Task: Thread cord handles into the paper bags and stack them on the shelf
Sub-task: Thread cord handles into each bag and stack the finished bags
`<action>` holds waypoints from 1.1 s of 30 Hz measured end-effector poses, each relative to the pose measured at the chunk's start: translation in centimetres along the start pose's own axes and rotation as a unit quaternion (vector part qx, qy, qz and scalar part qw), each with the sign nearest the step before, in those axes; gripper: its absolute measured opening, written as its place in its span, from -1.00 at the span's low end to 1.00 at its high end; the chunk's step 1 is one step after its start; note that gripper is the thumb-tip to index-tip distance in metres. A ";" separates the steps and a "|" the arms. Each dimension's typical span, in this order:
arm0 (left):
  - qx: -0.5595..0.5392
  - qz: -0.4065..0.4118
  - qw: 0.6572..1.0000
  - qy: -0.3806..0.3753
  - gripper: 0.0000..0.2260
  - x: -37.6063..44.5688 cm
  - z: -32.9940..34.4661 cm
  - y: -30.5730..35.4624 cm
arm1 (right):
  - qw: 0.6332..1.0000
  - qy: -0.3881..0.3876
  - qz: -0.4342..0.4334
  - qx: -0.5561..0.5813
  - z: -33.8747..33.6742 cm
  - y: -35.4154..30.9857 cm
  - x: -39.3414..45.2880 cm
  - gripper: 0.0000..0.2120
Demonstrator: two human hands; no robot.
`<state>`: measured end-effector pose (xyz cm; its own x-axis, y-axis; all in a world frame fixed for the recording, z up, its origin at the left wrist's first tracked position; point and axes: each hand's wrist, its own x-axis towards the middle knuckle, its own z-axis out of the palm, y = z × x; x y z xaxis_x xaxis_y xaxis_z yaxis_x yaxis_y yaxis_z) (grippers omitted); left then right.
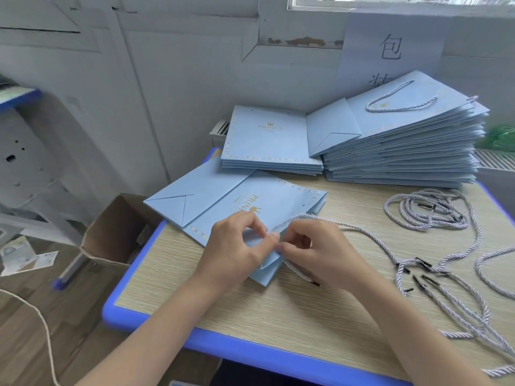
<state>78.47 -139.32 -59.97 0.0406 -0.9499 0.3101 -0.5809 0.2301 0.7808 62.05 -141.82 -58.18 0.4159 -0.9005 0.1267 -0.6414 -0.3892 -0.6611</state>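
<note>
A small table (211, 310) with a wood-grain top and blue rim stands against a grey wall under a window, a cardboard box (111, 235) on the floor off its left edge. Going left to right: a flat blue bag (223, 201) lies at the table's left edge, its open mouth turned toward the person. The left hand (237, 249) pinches the mouth's top layer between thumb and fingertips, lifting it a little. Right against it, the right hand (320, 252) is curled round a pale twisted cord (367, 236), holding it at the mouth; the cord's black-tipped end pokes out under that hand while the rest trails away to the right. Behind, along the far edge, sit a low stack (270, 143) of unthreaded bags and a taller stack (404, 146) with a handle showing on top. Loose cords (429, 210) lie tangled near the right edge. The bag looks light and stiff but easy to crease, so best held by its folded rim; the cord is limp and wants guiding by its hard tip.
</note>
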 end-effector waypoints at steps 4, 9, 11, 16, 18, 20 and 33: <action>0.071 0.005 0.997 -0.023 -0.59 0.2 -0.7 -0.5 | 0.996 0.038 0.050 -0.066 -3.1 1.9 -0.3 -0.81; 0.189 0.012 0.978 -0.085 -0.28 1.3 0.0 -0.3 | 0.996 -0.017 0.071 -0.053 -4.5 3.4 -0.4 -0.76; 0.199 0.005 0.975 -0.100 -0.38 2.7 0.2 0.2 | 0.996 0.001 0.072 -0.059 -4.6 3.6 -0.3 -0.78; 0.188 0.022 0.970 -0.152 -0.67 5.8 1.1 0.0 | 0.995 0.046 0.072 -0.060 -4.6 3.8 -0.2 -0.89; 0.180 0.028 0.972 -0.147 -0.71 6.0 1.4 -0.3 | 0.994 0.033 0.065 -0.078 -4.5 3.9 -0.1 -0.93; 0.173 0.035 0.975 -0.137 -0.72 5.8 1.6 -0.6 | 0.993 0.019 0.070 -0.097 -4.3 4.2 0.0 -0.91; 0.259 0.065 0.951 -0.153 -0.21 4.5 1.9 0.1 | 0.981 0.091 0.079 -0.155 -4.1 5.4 0.3 -0.95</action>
<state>77.01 -143.94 -59.56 -0.2525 -0.9557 0.1510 -0.8906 0.2906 0.3497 56.11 -144.98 -58.66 0.1914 -0.9631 0.1892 -0.8651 -0.2566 -0.4309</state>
